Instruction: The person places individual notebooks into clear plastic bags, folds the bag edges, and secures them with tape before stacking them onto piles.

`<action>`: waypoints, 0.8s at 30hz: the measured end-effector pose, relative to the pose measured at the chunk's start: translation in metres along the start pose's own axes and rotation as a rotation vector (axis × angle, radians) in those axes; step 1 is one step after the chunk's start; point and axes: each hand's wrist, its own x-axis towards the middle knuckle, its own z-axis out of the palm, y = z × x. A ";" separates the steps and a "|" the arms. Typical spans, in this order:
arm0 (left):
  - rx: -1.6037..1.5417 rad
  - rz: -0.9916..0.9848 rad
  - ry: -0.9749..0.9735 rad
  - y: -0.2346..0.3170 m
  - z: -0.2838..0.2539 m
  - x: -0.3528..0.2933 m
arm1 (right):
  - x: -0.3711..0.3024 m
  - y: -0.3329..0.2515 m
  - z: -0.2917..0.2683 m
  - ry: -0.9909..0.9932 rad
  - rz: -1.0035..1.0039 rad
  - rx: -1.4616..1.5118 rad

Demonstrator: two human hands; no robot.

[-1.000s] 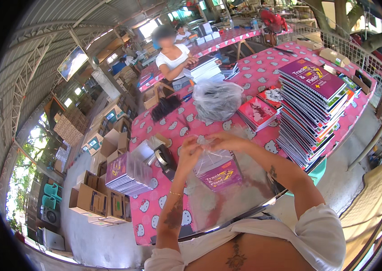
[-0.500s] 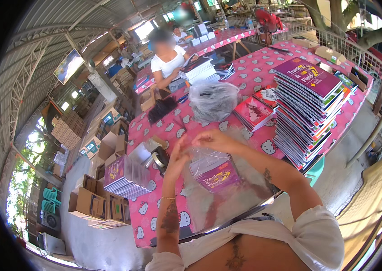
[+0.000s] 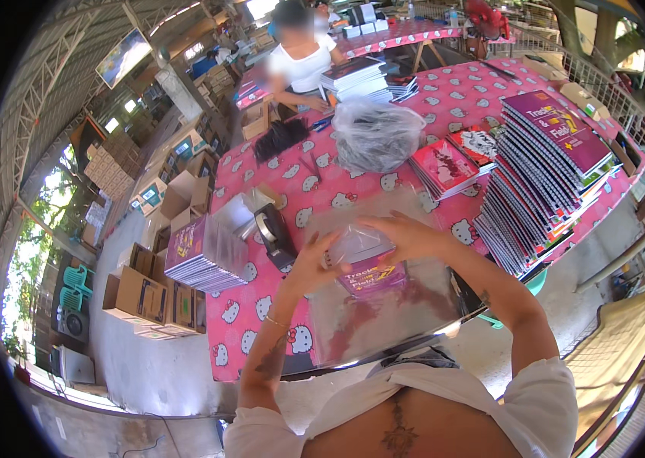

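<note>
Film-wrapped purple packet (image 3: 373, 278) is set near the front edge of the pink tabletop (image 3: 444, 99), room being left toward the spiral notebook stack (image 3: 532, 191) at the right edge. By the left edge, a wrapped stack (image 3: 202, 256) is placed. The packet is flanked by the left hand (image 3: 313, 263) and right hand (image 3: 410, 237), half-curled; whether it is gripped cannot be told.

pink table (image 3: 444, 103) – notebook stacks (image 3: 536, 183), tape dispenser (image 3: 275, 237)

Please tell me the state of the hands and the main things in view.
Left hand, fingers curved
Right hand, fingers curved
Middle purple notebook, in clear plastic
Tall notebook stack, piled unevenly
Tape dispenser, roll mounted
Translucent plastic bundle, crumpled
Red notebooks, stacked
Front cardboard box, open
</note>
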 end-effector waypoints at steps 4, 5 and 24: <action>0.516 0.453 0.183 -0.007 0.012 -0.003 | 0.007 0.015 0.029 0.130 -0.117 -0.146; 0.516 0.451 0.193 -0.005 0.012 -0.006 | 0.007 0.011 0.031 0.167 -0.091 -0.143; -0.214 -0.324 -0.326 -0.074 -0.018 0.053 | 0.059 0.064 0.010 -0.097 0.180 0.389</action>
